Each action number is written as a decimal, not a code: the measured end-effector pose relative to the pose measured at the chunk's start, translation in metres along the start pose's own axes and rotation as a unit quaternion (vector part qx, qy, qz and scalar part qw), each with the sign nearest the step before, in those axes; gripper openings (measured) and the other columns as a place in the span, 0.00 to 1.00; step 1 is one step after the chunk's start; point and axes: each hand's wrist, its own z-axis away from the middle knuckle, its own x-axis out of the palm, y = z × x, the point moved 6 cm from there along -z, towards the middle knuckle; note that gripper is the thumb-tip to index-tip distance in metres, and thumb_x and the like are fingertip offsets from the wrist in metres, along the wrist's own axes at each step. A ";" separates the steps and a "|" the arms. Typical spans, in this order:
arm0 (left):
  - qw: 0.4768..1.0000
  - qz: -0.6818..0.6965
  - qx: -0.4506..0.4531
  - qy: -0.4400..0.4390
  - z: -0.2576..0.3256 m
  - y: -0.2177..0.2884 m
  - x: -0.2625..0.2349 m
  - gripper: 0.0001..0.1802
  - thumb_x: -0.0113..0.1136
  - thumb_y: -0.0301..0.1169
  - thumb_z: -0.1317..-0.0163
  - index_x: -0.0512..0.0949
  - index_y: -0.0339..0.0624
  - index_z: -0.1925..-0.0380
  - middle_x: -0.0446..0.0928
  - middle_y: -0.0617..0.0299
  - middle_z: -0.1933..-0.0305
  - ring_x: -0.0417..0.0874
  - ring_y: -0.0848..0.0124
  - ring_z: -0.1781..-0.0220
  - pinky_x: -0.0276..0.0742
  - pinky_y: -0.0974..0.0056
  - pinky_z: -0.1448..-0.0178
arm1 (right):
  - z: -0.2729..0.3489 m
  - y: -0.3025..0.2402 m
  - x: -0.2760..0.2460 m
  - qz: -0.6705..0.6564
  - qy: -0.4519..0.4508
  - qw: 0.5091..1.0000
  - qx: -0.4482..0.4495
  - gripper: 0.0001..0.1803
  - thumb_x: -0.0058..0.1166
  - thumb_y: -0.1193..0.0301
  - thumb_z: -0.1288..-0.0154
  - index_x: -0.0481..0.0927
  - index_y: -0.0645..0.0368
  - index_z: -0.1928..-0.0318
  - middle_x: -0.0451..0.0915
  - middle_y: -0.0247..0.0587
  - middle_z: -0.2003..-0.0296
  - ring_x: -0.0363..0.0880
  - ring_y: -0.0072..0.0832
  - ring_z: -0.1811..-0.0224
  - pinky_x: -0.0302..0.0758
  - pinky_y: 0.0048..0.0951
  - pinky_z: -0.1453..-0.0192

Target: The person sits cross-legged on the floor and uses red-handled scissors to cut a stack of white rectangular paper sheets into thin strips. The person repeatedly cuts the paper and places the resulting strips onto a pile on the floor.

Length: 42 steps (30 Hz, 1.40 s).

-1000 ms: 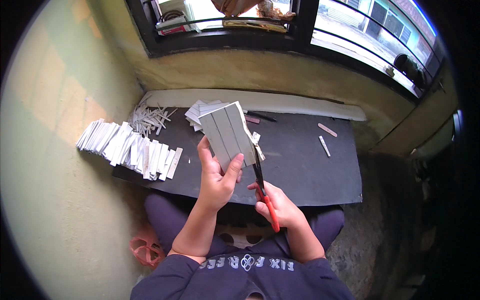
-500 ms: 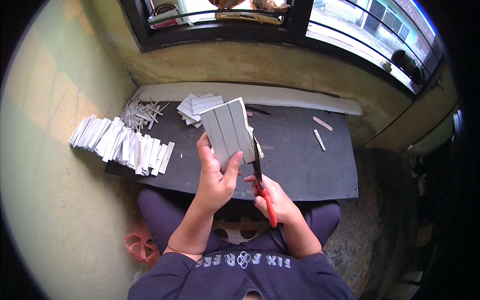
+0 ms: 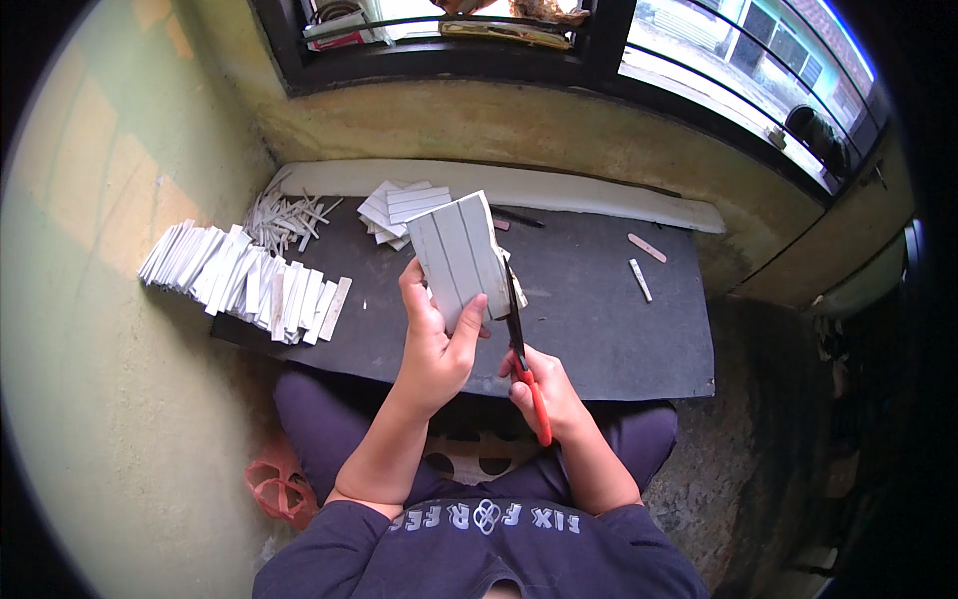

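Note:
My left hand (image 3: 439,339) grips a pale grey sheet (image 3: 456,250) marked with dark parallel lines, the thumb on its face and the fingers mostly behind it. The sheet is tilted above the dark table, and its right edge looks ragged. In my right hand (image 3: 552,391) are red-handled scissors (image 3: 532,384), their dark blades pointing up along the sheet's right edge. A narrow offcut bends away beside the blades. Behind the sheet lies a small stack of similar lined pieces (image 3: 384,212).
Cut white strips (image 3: 244,280) are piled along the table's left end, with thin scraps (image 3: 284,215) behind them. A long white board (image 3: 599,198) runs along the back edge. Two loose strips (image 3: 640,281) lie at the right of the black table (image 3: 629,339). A red plastic bag (image 3: 279,489) sits on the floor.
The scissors and right hand have shifted slightly, and the handles look closer together. The sheet stays in the left hand, moved a little to the right.

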 end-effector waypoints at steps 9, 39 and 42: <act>1.000 0.001 -0.004 -0.002 -0.001 -0.001 -0.003 0.30 0.48 0.22 0.37 0.44 0.41 0.41 0.66 0.54 0.50 0.75 0.72 0.55 0.77 0.70 0.65 | -0.001 0.002 0.002 -0.012 0.018 1.000 -0.019 0.26 0.57 0.49 0.44 0.68 0.62 0.74 0.65 0.34 0.83 0.64 0.23 0.79 0.65 0.26 0.74; 0.999 0.011 -0.037 0.010 -0.003 -0.009 -0.007 0.31 0.48 0.22 0.38 0.44 0.42 0.40 0.65 0.54 0.47 0.74 0.70 0.53 0.81 0.68 0.64 | -0.002 0.017 0.008 -0.002 0.038 0.999 0.027 0.27 0.49 0.48 0.38 0.66 0.56 0.82 0.64 0.25 0.88 0.64 0.14 0.87 0.63 0.19 0.84; 0.999 0.013 -0.042 0.009 -0.003 -0.012 -0.008 0.31 0.48 0.23 0.38 0.43 0.43 0.40 0.64 0.54 0.47 0.74 0.70 0.52 0.81 0.67 0.64 | -0.002 0.018 0.009 0.001 0.041 0.999 0.028 0.27 0.49 0.49 0.38 0.66 0.56 0.83 0.64 0.25 0.89 0.63 0.14 0.88 0.62 0.19 0.84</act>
